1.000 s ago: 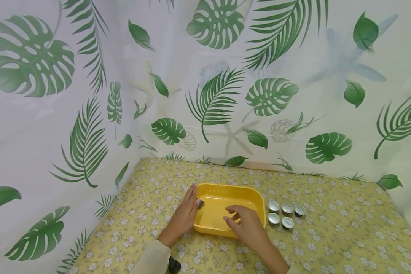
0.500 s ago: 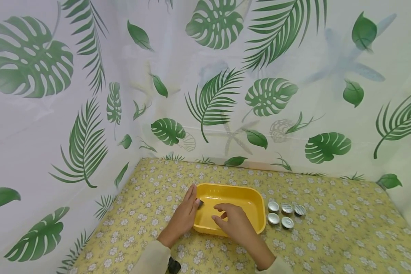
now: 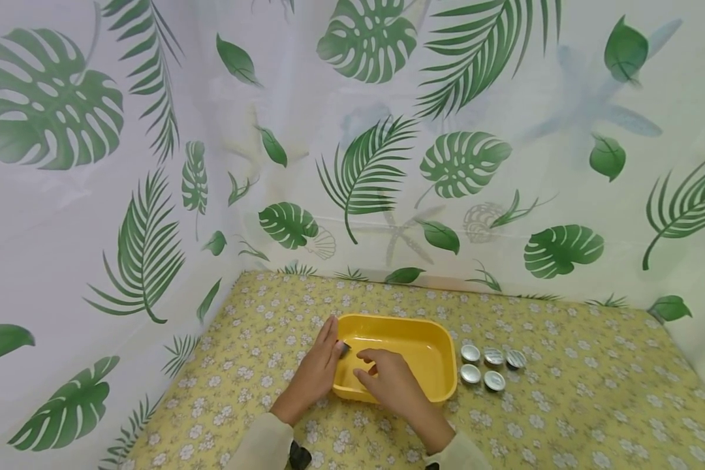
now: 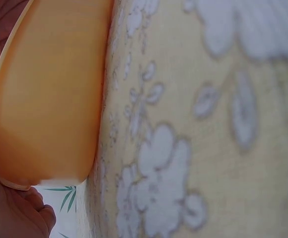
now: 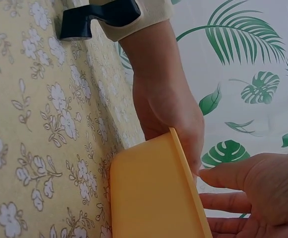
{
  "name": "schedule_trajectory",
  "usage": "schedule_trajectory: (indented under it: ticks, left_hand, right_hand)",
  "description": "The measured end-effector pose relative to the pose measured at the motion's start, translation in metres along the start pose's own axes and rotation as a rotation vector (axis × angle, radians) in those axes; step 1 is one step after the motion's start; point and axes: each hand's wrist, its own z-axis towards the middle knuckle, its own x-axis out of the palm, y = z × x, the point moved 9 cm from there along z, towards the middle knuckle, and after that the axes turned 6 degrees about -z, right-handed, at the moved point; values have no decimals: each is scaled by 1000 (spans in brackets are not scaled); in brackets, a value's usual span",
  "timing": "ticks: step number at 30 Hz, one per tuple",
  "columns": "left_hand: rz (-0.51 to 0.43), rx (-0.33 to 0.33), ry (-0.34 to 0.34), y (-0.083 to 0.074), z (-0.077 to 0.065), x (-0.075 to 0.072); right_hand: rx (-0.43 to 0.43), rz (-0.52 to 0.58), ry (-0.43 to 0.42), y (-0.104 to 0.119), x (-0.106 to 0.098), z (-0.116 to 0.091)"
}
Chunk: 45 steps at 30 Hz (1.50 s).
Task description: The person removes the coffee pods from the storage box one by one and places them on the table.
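In the head view, a yellow plastic tray [image 3: 411,352] stands on the flowered cloth. My left hand [image 3: 314,372] grips its left end, the thumb side over the rim and the fingers along the outside. A small dark piece [image 3: 344,350] shows inside the tray beside the left thumb, partly hidden by the hand. Over the tray's inside hangs my right hand [image 3: 390,382], fingers loosely bent and nothing between them. The right wrist view shows these right-hand fingers [image 5: 228,198] spread above the rim. The left wrist view shows the tray's outer wall [image 4: 54,99].
Several small round containers with silvery tops [image 3: 470,374] stand in two rows just right of the tray. The patterned cloth [image 3: 593,365] continues to the right. Leaf-printed sheets [image 3: 376,261] rise behind and to the left.
My right hand has moved left over the tray, toward the left hand and the dark piece. The left hand, the tray and the round containers have stayed put.
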Motion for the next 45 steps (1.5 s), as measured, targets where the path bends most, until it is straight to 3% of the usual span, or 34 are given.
schedule_trajectory:
  ticks: [16,29,45]
  left_hand:
    - [19,11,-12,0,0,0]
    - [9,15,-19,-3,0,0]
    - [19,18,-19,-2,2,0]
  right_hand:
    - [31,29,67,-9,18,15]
    - [-9,-1,16,-2,23,24]
    - [12,-40,5,-2,30,32]
